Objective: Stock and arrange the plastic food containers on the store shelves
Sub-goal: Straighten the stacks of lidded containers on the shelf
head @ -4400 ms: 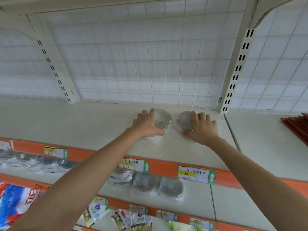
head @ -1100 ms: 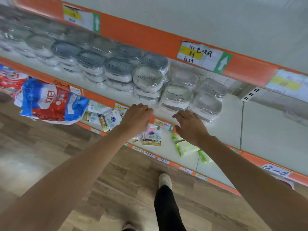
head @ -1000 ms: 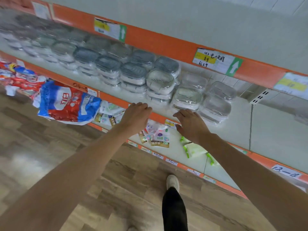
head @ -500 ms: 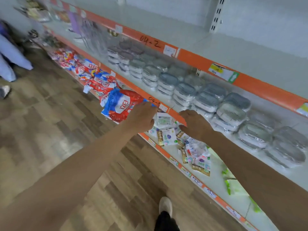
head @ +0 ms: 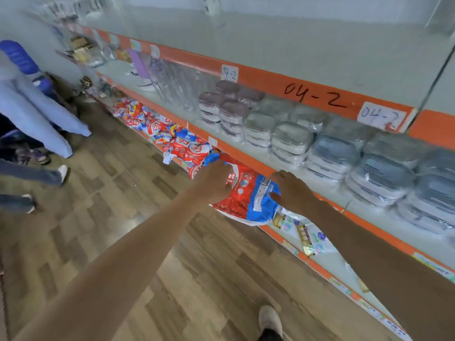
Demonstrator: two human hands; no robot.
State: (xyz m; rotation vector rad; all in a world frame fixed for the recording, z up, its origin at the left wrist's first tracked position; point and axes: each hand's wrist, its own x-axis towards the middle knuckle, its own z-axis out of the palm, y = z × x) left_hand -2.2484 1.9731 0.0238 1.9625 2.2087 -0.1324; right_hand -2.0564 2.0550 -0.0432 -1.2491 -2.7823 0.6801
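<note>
**Stock record: lidded plastic food containers, middle shelf**

Landmark: red-and-blue bag (head: 246, 195) overhanging the lower shelf edge. Plastic food containers (head: 290, 141) stand wrapped in stacks on the shelf (head: 364, 212) just above and behind the bag. Left hand (head: 213, 180) at the bag's left edge, right hand (head: 291, 190) over its right; neither holds a container, fingers loosely bent, grip on the bag unclear. Judged light, rigid, film slippery; take each stack by both sides

Stacked containers (head: 290, 141) sit on the shelf (head: 248, 150) above the detergent bags (head: 187, 146).
</note>
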